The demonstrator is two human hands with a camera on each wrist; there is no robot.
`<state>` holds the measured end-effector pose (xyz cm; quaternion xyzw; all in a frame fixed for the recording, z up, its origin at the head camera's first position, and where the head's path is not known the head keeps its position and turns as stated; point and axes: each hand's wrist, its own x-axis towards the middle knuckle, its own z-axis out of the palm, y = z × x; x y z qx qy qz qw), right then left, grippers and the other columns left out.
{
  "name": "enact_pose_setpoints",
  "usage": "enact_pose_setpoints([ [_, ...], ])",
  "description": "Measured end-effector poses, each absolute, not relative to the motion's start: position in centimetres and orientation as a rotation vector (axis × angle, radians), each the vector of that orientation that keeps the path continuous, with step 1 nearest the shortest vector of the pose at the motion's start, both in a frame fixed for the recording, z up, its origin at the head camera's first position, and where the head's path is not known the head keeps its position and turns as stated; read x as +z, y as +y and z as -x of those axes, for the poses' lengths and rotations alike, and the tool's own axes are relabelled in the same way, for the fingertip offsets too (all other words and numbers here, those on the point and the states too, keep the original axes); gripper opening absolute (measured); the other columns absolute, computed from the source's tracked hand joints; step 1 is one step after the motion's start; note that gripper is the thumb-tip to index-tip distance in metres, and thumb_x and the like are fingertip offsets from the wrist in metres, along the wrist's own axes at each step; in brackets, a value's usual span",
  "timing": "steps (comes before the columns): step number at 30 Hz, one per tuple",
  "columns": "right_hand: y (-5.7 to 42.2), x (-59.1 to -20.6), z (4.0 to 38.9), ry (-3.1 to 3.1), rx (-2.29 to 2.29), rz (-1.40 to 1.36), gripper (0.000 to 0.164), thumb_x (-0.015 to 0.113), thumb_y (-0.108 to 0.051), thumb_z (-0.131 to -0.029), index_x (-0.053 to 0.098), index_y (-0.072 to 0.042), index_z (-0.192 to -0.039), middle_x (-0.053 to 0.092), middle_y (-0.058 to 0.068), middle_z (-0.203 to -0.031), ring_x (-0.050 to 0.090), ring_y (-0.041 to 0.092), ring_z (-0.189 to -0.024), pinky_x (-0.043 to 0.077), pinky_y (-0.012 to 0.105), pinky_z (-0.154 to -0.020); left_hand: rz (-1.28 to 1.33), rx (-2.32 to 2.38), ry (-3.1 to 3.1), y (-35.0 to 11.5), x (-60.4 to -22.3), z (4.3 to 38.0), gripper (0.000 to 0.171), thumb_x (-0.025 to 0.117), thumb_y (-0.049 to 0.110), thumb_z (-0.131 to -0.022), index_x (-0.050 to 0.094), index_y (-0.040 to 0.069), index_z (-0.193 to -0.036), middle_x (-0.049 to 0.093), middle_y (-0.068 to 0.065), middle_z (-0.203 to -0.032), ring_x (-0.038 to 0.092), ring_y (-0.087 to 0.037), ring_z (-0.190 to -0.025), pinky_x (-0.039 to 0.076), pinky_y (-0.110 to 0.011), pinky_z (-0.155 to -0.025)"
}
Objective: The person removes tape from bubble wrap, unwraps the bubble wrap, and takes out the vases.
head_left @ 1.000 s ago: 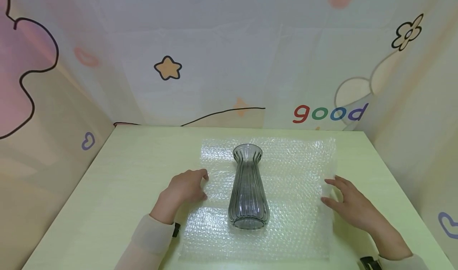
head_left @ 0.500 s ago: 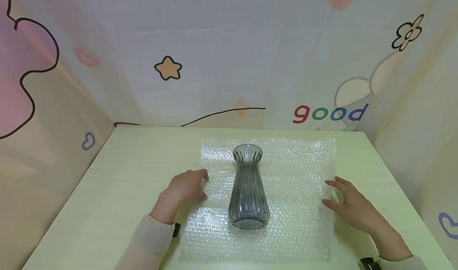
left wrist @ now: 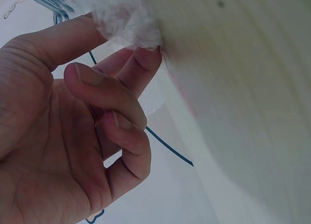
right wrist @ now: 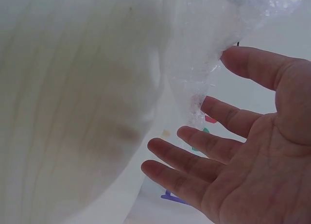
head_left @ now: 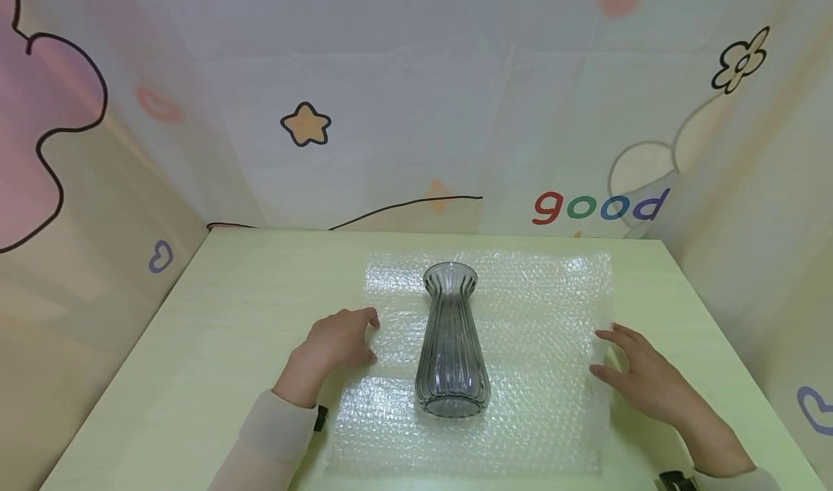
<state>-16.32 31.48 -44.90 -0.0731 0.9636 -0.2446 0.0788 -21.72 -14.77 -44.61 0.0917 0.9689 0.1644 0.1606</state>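
A grey, ribbed glass vase (head_left: 452, 346) lies on its side on a sheet of bubble wrap (head_left: 540, 404), mouth toward the back wall and base toward me. At the sheet's left edge rests my left hand (head_left: 335, 340), thumb and index finger apart, other fingers loosely curled in the left wrist view. The wrap bunches by its fingertips there. My right hand (head_left: 651, 375) is at the right edge, fingers spread and fairly straight; its thumb (right wrist: 243, 61) and index fingertip touch or nearly touch the wrap. Neither hand touches the vase.
The pale table (head_left: 215, 332) extends to both sides of the sheet. A printed cloth wall (head_left: 390, 115) rises behind it, with more cloth at left and right. A dark strap (head_left: 677, 480) shows at the right wrist.
My right hand has shifted slightly to the right along the sheet's edge. The left hand and the vase look unmoved.
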Motion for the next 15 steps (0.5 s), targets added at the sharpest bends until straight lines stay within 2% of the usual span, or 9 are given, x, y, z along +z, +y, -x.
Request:
enact_pose_setpoints([
  [15,32.30,-45.21,16.06,2.878,-0.721,0.241,0.065,0.067,-0.032,-0.100,0.045,0.006,-0.148,0.028,0.038,-0.158,0.033,0.064,-0.139,0.033,0.079,-0.102,-0.254,0.462,2.773,-14.65,-44.45,21.63,0.053,0.089,0.021,-0.081,0.065,0.016,-0.128,0.073,-0.011,-0.122,0.068,-0.028,-0.104,0.054,-0.046,-0.081],
])
